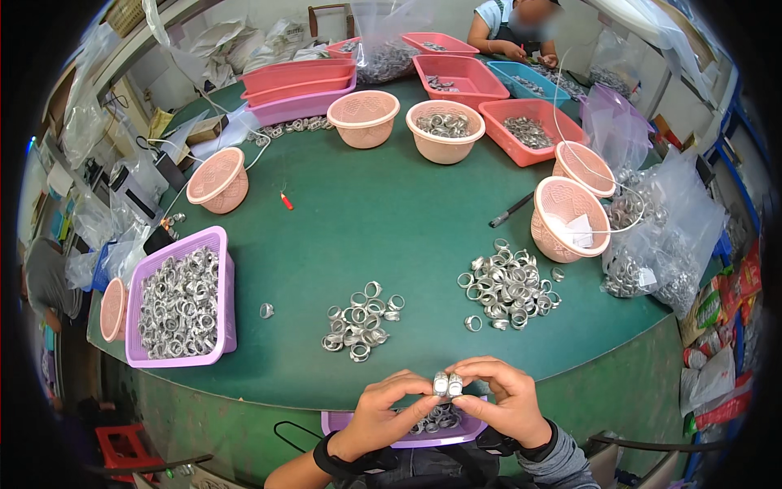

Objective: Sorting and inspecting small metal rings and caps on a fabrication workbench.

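Observation:
My left hand (394,410) pinches a silver-coloured metal ring (441,384) between thumb and fingers. Right beside it, my right hand (507,405) grips a second ring (455,385), so the two sit side by side with their broad faces up. Below both hands, partly hidden by them, a purple tray (336,421) with more rings rests at my lap. On the green table ahead lie a smaller loose heap of rings (358,322) and, to its right, a larger heap (509,285). One single ring (266,310) lies apart on the left.
A purple basket (227,301) full of rings stands at the left. Peach baskets (363,108) and red trays (460,92) line the far side. A red-tipped tool (286,201) and a black pen (511,210) lie mid-table. Bagged rings (664,236) crowd the right; a person (497,33) works far off.

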`<state>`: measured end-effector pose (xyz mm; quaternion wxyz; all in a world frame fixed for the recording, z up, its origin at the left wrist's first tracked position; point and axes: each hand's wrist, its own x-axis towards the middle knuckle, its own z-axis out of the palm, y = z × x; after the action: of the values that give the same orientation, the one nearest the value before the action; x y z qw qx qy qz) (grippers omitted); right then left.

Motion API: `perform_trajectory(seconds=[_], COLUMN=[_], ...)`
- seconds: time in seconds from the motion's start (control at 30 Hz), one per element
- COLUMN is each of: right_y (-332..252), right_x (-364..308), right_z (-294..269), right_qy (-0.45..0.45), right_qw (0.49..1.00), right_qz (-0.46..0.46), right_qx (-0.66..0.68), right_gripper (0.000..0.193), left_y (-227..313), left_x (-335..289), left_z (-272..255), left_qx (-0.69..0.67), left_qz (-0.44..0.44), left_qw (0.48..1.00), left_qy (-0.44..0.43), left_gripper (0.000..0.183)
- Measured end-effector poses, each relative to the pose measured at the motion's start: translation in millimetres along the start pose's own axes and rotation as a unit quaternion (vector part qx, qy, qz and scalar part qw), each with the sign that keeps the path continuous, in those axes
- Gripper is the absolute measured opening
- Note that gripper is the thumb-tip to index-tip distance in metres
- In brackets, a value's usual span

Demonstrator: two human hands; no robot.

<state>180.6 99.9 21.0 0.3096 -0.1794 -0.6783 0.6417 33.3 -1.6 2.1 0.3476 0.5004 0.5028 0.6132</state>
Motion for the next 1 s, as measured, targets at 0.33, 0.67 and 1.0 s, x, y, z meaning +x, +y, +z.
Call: perform_trajectory(seconds=[0.33, 0.67, 1.0], right_y=[-12, -30, 36], right_x=[11, 205, 147], right_z=[-23, -74, 16], right_qy=[-0.224, 0.090, -0.200], right_qw=[0.936, 0.975, 0.835], right_qz=[0.261, 0.198, 0.037], right_qx=[-0.077, -0.043, -0.511], right_gripper=[0.025, 0.043, 0.025], left_y=[-11, -16, -26], left_x=[-23, -36, -44], left_z=[-13, -20, -30], left_qx=[0.069, 0.082, 0.088], left_qz=[-0.053, -0.047, -0.020], left_qw=[0.996, 0.995, 0.994], left_qy=[0.036, 0.040, 0.064], left_gripper=[0.010, 0.009, 0.009])
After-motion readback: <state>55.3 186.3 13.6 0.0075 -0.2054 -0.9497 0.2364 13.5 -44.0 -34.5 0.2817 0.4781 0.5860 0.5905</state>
